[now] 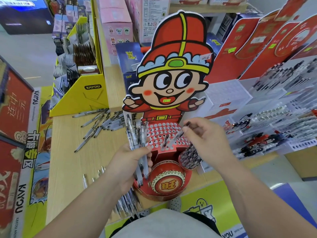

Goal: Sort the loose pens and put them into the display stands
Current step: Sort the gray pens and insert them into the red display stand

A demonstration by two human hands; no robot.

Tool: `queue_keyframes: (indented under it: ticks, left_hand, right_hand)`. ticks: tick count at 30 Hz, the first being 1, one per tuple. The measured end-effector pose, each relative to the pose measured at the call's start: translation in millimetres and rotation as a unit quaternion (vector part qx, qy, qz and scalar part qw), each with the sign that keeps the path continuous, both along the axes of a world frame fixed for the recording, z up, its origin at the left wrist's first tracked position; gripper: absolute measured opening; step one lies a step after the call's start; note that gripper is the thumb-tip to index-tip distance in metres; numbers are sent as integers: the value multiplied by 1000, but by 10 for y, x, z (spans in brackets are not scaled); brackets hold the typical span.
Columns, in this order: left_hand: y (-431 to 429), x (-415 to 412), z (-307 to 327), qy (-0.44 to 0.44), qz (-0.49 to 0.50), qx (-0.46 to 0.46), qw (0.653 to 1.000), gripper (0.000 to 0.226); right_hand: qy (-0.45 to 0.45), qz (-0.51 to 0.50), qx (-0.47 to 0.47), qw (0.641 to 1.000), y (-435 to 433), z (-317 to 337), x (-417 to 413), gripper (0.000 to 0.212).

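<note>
A red cartoon-figure display stand [169, 93] stands on the wooden table, with a perforated red pen tray [163, 133] at its base. My left hand [130, 162] grips a bundle of several clear pens [137, 140], held upright left of the tray. My right hand [204, 138] pinches a single pen [178, 135], tilted with its tip over the tray's holes. One pen [165, 140] stands in a hole. A small round cup [189, 158] on the stand's right holds several dark pens. Loose pens [101, 122] lie in a heap on the table at left.
A yellow cardboard display [80, 95] stands behind the heap. Clear acrylic racks with pens [274, 121] fill the right side, red display boards [267, 43] behind them. More pens [92, 177] lie near the front table edge, and others [127, 205] under my left wrist.
</note>
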State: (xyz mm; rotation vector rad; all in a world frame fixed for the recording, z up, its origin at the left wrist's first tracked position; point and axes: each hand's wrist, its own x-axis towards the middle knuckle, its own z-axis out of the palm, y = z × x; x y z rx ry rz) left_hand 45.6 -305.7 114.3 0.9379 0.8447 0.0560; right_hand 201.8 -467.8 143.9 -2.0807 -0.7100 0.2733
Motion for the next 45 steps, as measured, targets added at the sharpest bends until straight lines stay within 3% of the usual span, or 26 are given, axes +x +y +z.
queue_keyframes:
  ticks: [9,14,20,27,32,36,39,41,45]
  left_hand:
    - [-7,-5,6,-2,9,-15,1000,30]
    - [1,-2,13,-9,9,-26,1000,31]
    - [-16,-21,33,-21,3,-28,999,16]
    - [-43,-29,72,-42,-29,-29,998,26]
    - [-44,-44,106,-66,-68,-13,995,19]
    - [-62,-36,132,-86,-103,7,991,20]
    - [-90,-23,144,-94,-127,41,987,12]
    - [-110,-16,135,-96,-140,60,984,8]
    - [-134,-21,102,-91,-161,64,981,25]
  right_hand:
    - [-87,61,-83,991,75,-127,-79,12]
    - [-87,81,-116,986,111,-213,-128,19]
    - [-87,79,-138,983,161,-222,-130,17]
    - [-83,69,-139,984,175,-218,-155,9]
    - [-34,41,-144,988,160,-84,-146,29]
    - [79,-23,-36,996,196,145,-164,7]
    - [194,-12,-4,981,243,256,-232,25]
    - [213,-14,-12,977,250,262,-274,30]
    - [253,-24,-23,967,219,189,-322,26]
